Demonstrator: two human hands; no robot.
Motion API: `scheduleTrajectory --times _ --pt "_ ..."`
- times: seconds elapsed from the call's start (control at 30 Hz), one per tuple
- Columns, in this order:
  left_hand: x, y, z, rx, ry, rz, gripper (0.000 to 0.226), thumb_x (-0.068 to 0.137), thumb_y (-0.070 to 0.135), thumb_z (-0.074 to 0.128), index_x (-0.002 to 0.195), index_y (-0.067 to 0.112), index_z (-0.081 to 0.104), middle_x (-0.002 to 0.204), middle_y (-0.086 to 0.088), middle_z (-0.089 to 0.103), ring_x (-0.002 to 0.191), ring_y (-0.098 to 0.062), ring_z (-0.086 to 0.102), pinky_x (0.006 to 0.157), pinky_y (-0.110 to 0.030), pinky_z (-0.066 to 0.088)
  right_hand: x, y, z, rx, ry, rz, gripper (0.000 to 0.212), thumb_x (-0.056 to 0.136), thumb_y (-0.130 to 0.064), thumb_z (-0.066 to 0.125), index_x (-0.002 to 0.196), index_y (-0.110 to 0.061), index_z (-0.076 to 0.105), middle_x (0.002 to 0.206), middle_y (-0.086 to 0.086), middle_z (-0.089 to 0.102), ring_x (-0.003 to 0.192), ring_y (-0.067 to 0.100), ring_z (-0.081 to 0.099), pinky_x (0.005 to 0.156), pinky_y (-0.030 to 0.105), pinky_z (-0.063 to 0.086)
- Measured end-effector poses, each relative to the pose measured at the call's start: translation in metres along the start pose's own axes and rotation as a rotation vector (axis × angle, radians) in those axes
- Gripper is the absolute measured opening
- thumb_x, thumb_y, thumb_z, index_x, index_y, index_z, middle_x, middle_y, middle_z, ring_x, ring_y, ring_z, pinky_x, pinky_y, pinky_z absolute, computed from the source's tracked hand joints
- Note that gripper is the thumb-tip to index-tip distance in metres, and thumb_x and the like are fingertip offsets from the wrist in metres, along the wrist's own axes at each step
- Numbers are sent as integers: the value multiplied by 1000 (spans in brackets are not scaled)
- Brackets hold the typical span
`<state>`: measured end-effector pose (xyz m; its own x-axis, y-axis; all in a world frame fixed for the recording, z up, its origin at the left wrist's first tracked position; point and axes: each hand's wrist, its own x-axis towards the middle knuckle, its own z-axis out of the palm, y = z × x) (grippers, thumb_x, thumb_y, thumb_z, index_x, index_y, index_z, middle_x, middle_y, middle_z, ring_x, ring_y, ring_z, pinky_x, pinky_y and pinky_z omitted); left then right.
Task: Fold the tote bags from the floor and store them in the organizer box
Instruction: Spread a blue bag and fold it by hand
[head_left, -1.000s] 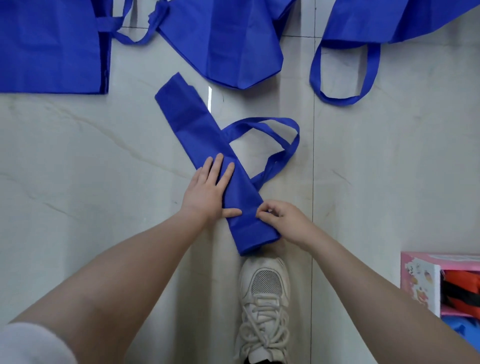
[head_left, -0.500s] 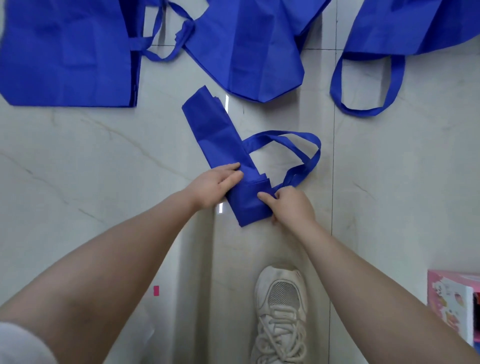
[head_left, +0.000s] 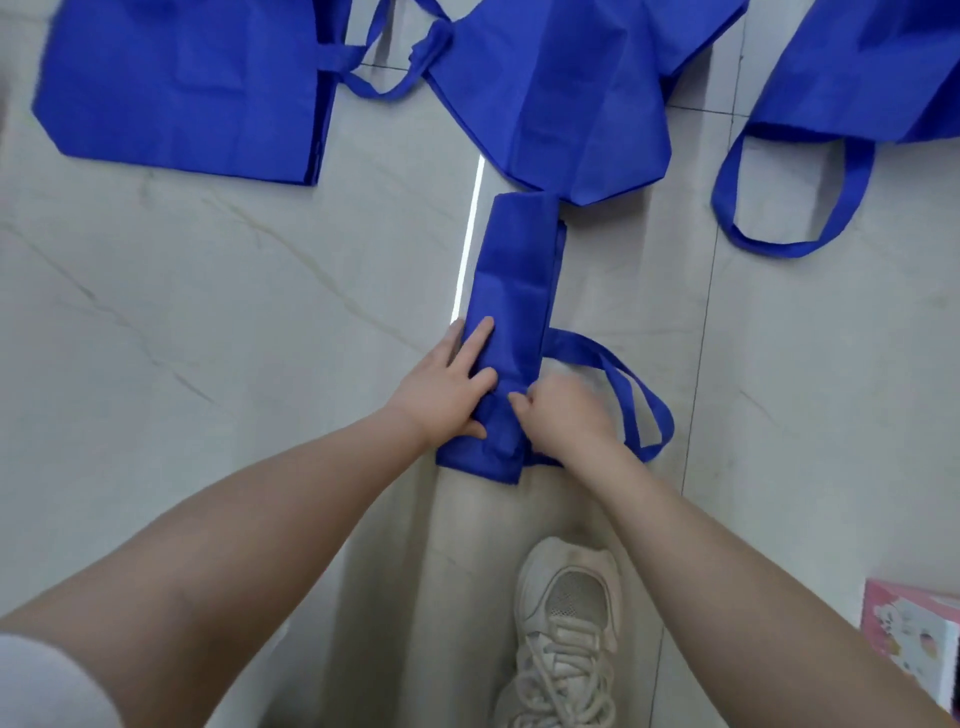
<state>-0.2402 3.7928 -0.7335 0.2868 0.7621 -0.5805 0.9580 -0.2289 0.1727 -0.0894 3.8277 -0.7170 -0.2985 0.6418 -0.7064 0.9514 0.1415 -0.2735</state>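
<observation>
I see the folded tote bag lying on the floor as a long narrow strip of blue non-woven fabric, matte and lightly creased; its long axis runs almost straight away from me, the far end squared off and touching the lower corner of the middle bag, the near end stopping short of my shoe; its handle loops spill out to the right as flat ribbon-like bands resting on the tile. My left hand lies on the strip's left edge near its near end, fingers straight and close together, pressing the cloth flat, thumb tucked against the fabric; my right hand is at the strip's right edge just beside the left, fingers curled and pinching the cloth, though it is slightly blurred and I cannot tell how much fabric it has gathered. Beyond, three unfolded bags of the same blue cloth lie flat: the left bag, the middle one, and the right bag with its handle looped toward me. The floor is glossy pale marble-look tile with faint veins and thin grout lines; a bright reflected streak runs along the strip's left side. At the lower right edge the pink corner of the organizer box shows.
</observation>
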Motion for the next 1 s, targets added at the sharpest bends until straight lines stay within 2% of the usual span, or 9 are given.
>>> scheduleTrajectory --times 0.1,0.17,0.23,0.3,0.37,0.53,0.73,0.87,1.0 --pt "7 -1 -6 103 14 -3 84 74 62 61 133 10 32 153 -22 -20 143 -35 -12 116 -38 -4 14 -3 -34 -50 212 -157 27 100 -26 35 80 -13 47 97 11 59 80 29 50 63 34 35" --pt "14 -5 -10 120 22 -43 114 66 69 64 148 13 7 152 -21 -23 143 -33 -16 115 -39 -8 27 -6 -48 -164 294 -236 22 100 -17 35 112 -12 52 123 8 51 102 30 52 76 38 38" --pt "20 -7 -10 122 11 -67 135 60 73 65 147 13 -19 151 -19 -27 142 -31 -19 114 -38 -10 41 -5 -54 -288 324 -291 34 99 -13 36 132 -10 45 145 8 36 125 30 40 94 38 35" --pt "22 -9 -10 135 5 -82 141 56 77 65 145 10 -23 152 -18 -26 143 -30 -18 114 -38 -11 55 -3 -57 -372 325 -297 44 99 -13 34 143 -10 32 157 6 18 139 30 22 107 39 27" --pt "24 -12 -10 138 -12 -86 141 55 80 62 146 9 -20 152 -17 -25 143 -29 -17 114 -38 -10 69 0 -59 -416 319 -284 46 99 -12 33 145 -11 27 160 3 5 143 31 12 109 40 23" --pt "23 -19 -13 31 -54 -43 140 55 80 63 147 13 -18 153 -15 -25 143 -28 -17 115 -36 -8 94 0 -63 -374 224 -242 28 99 -26 42 120 -6 42 160 3 -7 141 31 16 104 42 31" --pt "21 -21 -22 26 -101 1 140 54 78 67 148 14 -15 154 -14 -23 144 -28 -15 117 -35 -2 97 -10 -58 -226 317 -158 25 101 -20 38 123 -8 40 159 2 6 125 30 34 80 38 39" --pt "13 -26 -23 52 -156 62 132 60 71 69 149 14 -11 155 -12 -21 144 -26 -12 116 -31 -3 99 -6 -63 -56 350 -131 34 94 -20 53 122 -5 41 139 12 32 108 35 50 76 42 42" --pt "5 -31 -18 54 -152 93 121 69 65 67 150 14 -8 155 -11 -19 144 -25 -11 114 -28 -4 101 -6 -68 -83 325 -70 43 89 -27 62 122 -7 43 132 12 35 106 34 49 83 39 39"
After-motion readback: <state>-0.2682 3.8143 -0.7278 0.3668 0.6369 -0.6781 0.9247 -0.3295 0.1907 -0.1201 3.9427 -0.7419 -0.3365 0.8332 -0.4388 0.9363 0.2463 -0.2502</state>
